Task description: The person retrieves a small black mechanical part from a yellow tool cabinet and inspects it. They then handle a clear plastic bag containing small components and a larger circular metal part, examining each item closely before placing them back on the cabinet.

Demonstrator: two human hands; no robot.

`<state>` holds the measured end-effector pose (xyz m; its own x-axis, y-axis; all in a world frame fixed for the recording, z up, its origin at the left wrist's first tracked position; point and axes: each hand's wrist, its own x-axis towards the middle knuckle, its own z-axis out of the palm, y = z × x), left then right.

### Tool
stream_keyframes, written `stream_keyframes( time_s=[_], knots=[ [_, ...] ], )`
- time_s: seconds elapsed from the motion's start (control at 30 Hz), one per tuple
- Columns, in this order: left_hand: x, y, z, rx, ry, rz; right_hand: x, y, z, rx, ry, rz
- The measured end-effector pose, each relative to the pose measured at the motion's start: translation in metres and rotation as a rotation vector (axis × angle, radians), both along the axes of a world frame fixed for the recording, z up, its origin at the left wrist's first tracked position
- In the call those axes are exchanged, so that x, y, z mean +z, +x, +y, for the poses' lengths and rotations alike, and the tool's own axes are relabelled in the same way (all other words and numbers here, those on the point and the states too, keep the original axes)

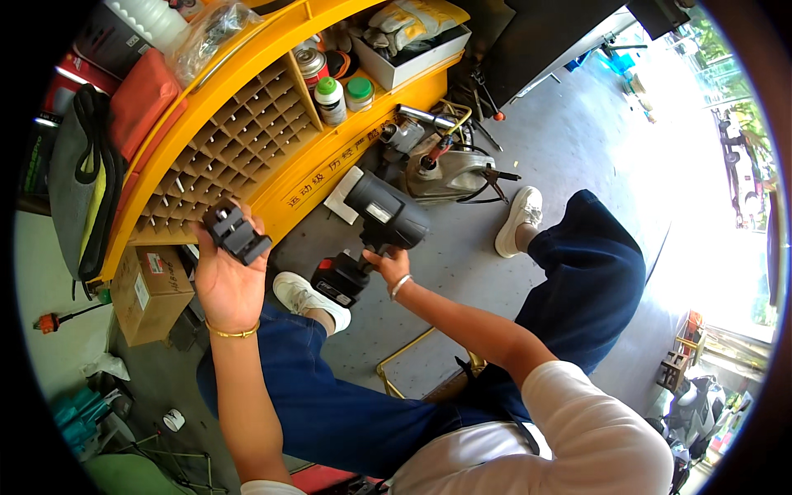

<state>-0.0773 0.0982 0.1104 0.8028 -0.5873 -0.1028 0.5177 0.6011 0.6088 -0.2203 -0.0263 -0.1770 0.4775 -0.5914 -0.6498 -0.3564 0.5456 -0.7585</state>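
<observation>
The left grip (231, 286) holds a black notched block (238, 234) against its fingers. To its right, the right grip (391, 267) is wrapped around the handle of a black power tool (388, 213). A yellow shelf (269, 212) stands just beyond the left grip.

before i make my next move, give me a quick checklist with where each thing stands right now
1. Black part held: ok, it is in the left hand, palm turned up toward the camera.
2. Power tool held: ok, the right hand is around its handle.
3. Battery pack fully latched: cannot tell; it sits at the foot of the handle, but the joint is unclear.
4. Finger off the trigger: cannot tell, that spot is hidden.
5. Wrists bare: not ok, a gold-coloured bangle is on the left and a silver-coloured bracelet on the right.
</observation>
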Motion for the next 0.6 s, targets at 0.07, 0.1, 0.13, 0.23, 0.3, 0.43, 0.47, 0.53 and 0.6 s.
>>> stream_keyframes(
  time_s=[0.07, 0.1, 0.13, 0.23, 0.3, 0.43, 0.47, 0.53, 0.6],
  knots=[
    [-0.005, -0.001, 0.009, 0.090, 0.082, 0.034, -0.012, 0.023, 0.008, -0.034, 0.083, -0.077],
    [-0.008, -0.001, 0.014, 0.126, 0.115, 0.047, -0.017, 0.032, 0.012, -0.056, 0.136, -0.079],
    [-0.011, -0.001, 0.017, 0.162, 0.149, 0.061, -0.023, 0.041, 0.014, -0.056, 0.176, -0.057],
    [-0.017, -0.006, 0.024, 0.174, 0.176, 0.098, -0.044, 0.066, 0.017, -0.076, 0.323, 0.071],
    [-0.021, -0.009, 0.022, 0.153, 0.144, 0.154, -0.060, 0.077, 0.017, -0.095, 0.398, 0.077],
    [-0.026, -0.023, 0.016, 0.009, 0.259, 0.112, -0.098, 0.092, 0.016, -0.133, 0.497, 0.168],
    [-0.029, -0.026, 0.013, -0.053, 0.287, 0.111, -0.107, 0.094, 0.016, -0.144, 0.515, 0.194],
    [-0.036, -0.030, 0.006, -0.180, 0.320, 0.109, -0.123, 0.101, 0.015, -0.141, 0.529, 0.168],
    [-0.040, -0.037, 0.001, -0.232, 0.417, 0.170, -0.133, 0.106, 0.013, -0.141, 0.531, 0.184]
  ],
)
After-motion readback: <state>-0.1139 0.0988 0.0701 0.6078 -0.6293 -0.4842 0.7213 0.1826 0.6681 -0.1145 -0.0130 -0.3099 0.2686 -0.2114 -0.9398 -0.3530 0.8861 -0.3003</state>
